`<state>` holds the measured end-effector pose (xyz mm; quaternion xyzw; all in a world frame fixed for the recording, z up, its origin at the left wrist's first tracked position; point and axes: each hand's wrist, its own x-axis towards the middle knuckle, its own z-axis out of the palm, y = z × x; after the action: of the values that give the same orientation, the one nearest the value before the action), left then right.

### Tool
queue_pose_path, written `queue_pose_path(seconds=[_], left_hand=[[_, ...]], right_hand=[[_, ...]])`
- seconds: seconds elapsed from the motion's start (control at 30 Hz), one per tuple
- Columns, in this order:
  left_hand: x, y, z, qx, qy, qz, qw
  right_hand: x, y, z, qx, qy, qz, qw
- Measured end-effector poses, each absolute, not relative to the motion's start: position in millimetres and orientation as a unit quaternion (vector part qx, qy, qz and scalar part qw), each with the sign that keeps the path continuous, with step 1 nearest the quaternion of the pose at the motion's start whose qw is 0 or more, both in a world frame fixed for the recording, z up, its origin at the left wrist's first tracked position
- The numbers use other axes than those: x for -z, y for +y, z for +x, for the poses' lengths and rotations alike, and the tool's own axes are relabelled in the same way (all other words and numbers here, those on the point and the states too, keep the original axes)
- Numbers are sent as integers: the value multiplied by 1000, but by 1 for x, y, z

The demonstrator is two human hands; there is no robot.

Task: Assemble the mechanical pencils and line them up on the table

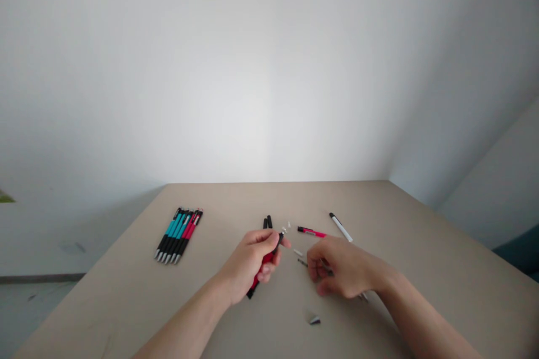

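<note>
My left hand (259, 255) is closed around a red and black pen barrel (255, 283), which tilts up to the right. A small clear or shiny bit shows at its upper end. My right hand (341, 266) is low over the table with curled, slightly blurred fingers; what lies between them is hidden. A thin dark-tipped piece (302, 262) pokes out left of these fingers, and a small white tube (298, 252) lies just beyond. Under the wrist, the end of another thin piece (364, 296) shows. Nearer to me lies a silver cone-shaped tip (315, 320).
Several assembled turquoise and red pens (179, 235) lie in a row at the left. Behind my hands are two black grips (268, 221), a small clear part (289, 225), a red pen barrel (311, 231) and a white pen barrel (341, 227). A wall (269, 95) borders the table's far edge.
</note>
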<state>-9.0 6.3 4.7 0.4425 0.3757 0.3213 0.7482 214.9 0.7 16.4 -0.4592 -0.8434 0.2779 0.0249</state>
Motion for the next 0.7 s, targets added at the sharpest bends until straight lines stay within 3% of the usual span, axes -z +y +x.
queue_pose_path(seconds=[0.7], left_hand=[[5,12,-12,-304,405,375,777]], right_hand=[[-12,4,216,-266,-839,-473,39]])
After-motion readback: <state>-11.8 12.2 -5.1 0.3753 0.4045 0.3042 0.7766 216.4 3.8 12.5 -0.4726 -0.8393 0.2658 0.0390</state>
